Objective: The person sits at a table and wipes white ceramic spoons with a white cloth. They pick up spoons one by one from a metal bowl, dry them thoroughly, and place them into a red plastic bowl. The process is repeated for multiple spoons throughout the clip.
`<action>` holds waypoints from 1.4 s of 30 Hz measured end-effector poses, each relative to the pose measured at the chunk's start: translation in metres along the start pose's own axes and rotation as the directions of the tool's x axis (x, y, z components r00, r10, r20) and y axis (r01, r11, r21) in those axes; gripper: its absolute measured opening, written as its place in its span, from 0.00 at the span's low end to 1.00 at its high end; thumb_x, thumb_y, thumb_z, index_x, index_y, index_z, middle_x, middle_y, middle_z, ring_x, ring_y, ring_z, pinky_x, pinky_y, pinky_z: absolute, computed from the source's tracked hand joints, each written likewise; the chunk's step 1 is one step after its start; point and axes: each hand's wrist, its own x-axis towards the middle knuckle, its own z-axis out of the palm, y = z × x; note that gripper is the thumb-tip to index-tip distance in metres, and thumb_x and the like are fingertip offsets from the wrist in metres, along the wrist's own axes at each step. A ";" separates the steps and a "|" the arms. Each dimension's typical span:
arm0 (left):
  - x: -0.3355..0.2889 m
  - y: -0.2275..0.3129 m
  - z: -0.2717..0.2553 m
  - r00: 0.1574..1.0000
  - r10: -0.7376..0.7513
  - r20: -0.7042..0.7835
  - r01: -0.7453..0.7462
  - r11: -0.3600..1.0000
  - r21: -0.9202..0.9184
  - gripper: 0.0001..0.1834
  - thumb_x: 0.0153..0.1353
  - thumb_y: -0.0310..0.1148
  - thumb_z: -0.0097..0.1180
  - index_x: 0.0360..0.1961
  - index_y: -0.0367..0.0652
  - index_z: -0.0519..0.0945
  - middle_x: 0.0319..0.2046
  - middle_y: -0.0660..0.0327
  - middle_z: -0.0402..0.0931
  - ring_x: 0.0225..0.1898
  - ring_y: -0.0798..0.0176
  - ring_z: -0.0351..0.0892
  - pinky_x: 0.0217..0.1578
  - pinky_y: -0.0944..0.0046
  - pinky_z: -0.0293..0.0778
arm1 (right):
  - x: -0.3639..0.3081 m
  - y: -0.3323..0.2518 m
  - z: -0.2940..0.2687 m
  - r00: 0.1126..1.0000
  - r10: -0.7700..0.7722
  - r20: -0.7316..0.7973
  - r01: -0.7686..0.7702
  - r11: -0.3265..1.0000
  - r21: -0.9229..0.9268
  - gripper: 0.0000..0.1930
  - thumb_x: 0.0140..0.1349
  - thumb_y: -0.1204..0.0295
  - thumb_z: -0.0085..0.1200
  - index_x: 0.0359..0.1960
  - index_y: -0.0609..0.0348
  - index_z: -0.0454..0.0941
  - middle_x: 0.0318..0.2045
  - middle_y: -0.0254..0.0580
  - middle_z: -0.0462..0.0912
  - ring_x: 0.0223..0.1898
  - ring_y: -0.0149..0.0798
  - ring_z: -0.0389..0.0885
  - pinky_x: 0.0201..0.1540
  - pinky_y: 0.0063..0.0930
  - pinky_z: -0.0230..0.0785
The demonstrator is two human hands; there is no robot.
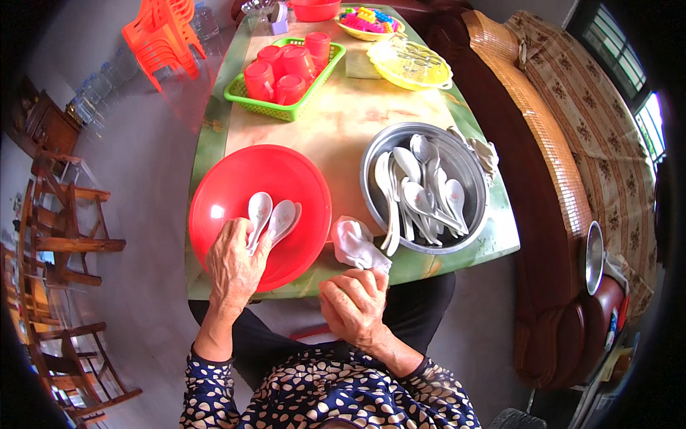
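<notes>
My left hand (234, 259) reaches over a red plastic basin (214, 179), its fingers closed on the handles of white soup spoons (260, 209). The spoon bowls point away from me, low inside the basin. Near the table's front edge, my right hand (352, 304) is closed around the end of a white cloth (356, 243), which hangs up over the tabletop. To the right stands a steel bowl (368, 204) with several white spoons (427, 196) piled in it, a few handles leaning over its near rim.
Farther back, a green basket (286, 113) holds several red mugs (300, 63). Behind the bowl are a yellow tray (409, 66) and a plate of colourful toys (368, 21). A crumpled cloth (486, 154) touches the steel bowl's right side. A brown sofa (529, 214) runs along the right.
</notes>
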 end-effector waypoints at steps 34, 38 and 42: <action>0.006 0.107 0.061 0.943 0.324 0.081 -0.299 0.927 -0.229 0.06 0.61 0.28 0.51 0.27 0.38 0.72 0.21 0.53 0.70 0.23 0.48 0.74 0.22 0.54 0.71 | -0.041 0.046 -0.031 0.960 0.261 -0.102 -0.255 0.964 0.072 0.14 0.43 0.81 0.60 0.34 0.58 0.77 0.28 0.37 0.76 0.30 0.41 0.74 0.35 0.33 0.62; -0.009 0.095 0.047 0.974 0.207 0.097 -0.144 0.885 -0.443 0.08 0.62 0.26 0.51 0.26 0.36 0.72 0.20 0.52 0.73 0.23 0.48 0.75 0.22 0.56 0.69 | -0.038 0.038 -0.027 0.955 0.285 -0.085 -0.270 0.951 0.153 0.12 0.46 0.84 0.58 0.34 0.61 0.77 0.27 0.41 0.76 0.27 0.43 0.74 0.31 0.33 0.64; -0.026 0.091 0.038 0.982 0.119 0.149 -0.025 0.855 -0.517 0.09 0.63 0.28 0.49 0.27 0.34 0.74 0.20 0.52 0.73 0.22 0.49 0.76 0.23 0.57 0.69 | -0.034 0.030 -0.020 0.938 0.342 -0.051 -0.317 0.910 0.268 0.10 0.50 0.84 0.57 0.35 0.63 0.77 0.25 0.43 0.76 0.24 0.43 0.73 0.28 0.32 0.65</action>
